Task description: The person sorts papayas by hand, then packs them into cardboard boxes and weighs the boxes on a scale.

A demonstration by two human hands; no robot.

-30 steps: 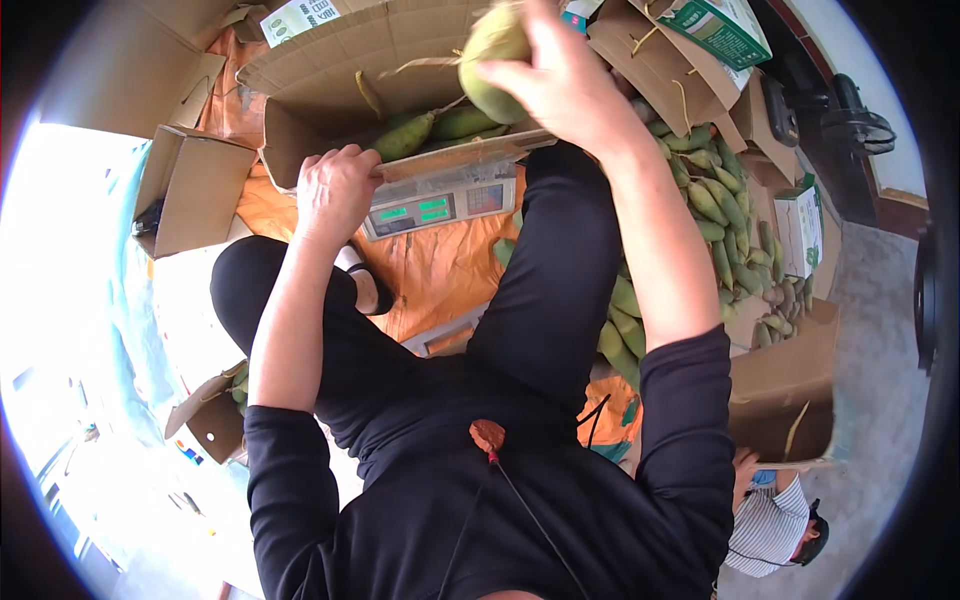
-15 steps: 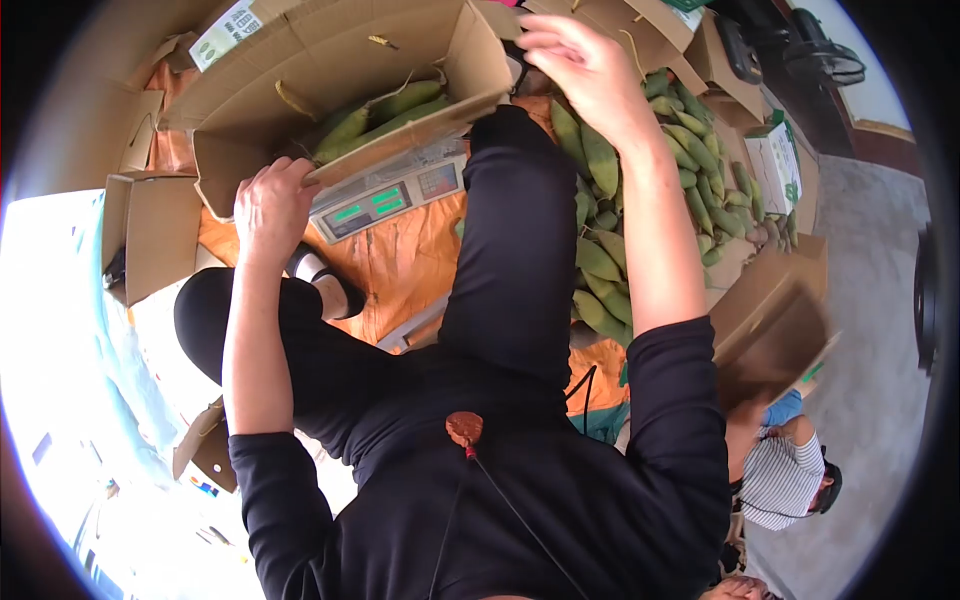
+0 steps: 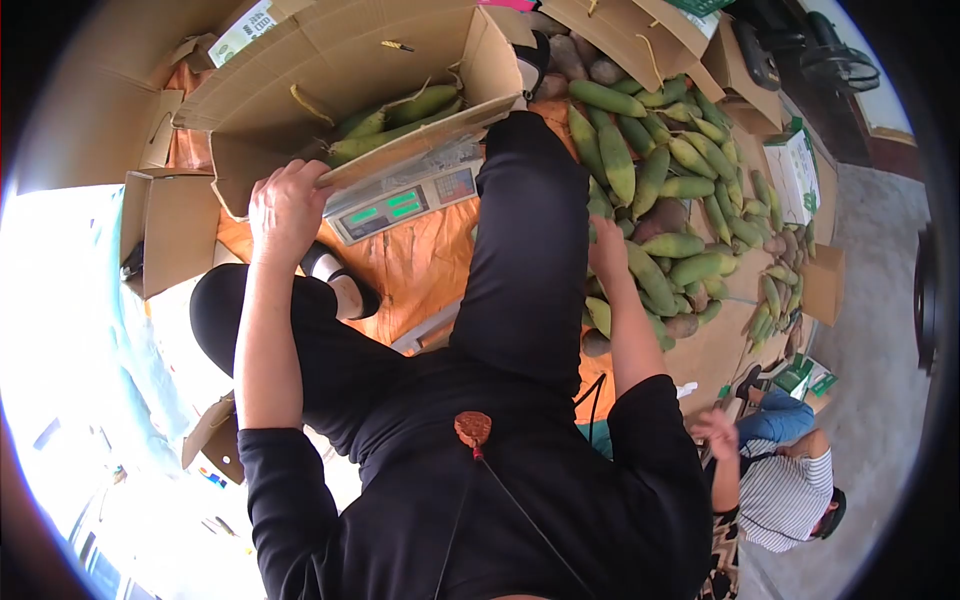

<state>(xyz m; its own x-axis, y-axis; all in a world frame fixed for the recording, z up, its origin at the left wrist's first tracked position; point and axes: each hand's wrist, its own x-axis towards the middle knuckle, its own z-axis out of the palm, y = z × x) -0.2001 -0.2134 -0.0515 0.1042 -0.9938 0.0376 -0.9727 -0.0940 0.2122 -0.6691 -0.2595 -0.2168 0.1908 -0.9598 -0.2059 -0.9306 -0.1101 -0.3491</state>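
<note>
My left hand (image 3: 287, 208) grips the near edge of an open cardboard box (image 3: 345, 75). Several green radish-like vegetables (image 3: 425, 103) lie inside the box. The box rests on a scale (image 3: 405, 200) with green lit digits. Over on the right, my right hand (image 3: 607, 248) is at the near side of a large pile of green vegetables (image 3: 690, 155), just beyond my knee. Its fingers look bent, and whether they hold anything is hidden.
An orange sheet (image 3: 400, 265) lies under the scale. Another open box (image 3: 172, 230) stands at the left. A person in a striped shirt (image 3: 785, 495) sits at the lower right, one hand raised. A fan (image 3: 840, 68) is at the upper right.
My right hand has come down from the box's right end to the vegetable pile. The brown box near the person at the right has gone from its place. My left hand stays on the box.
</note>
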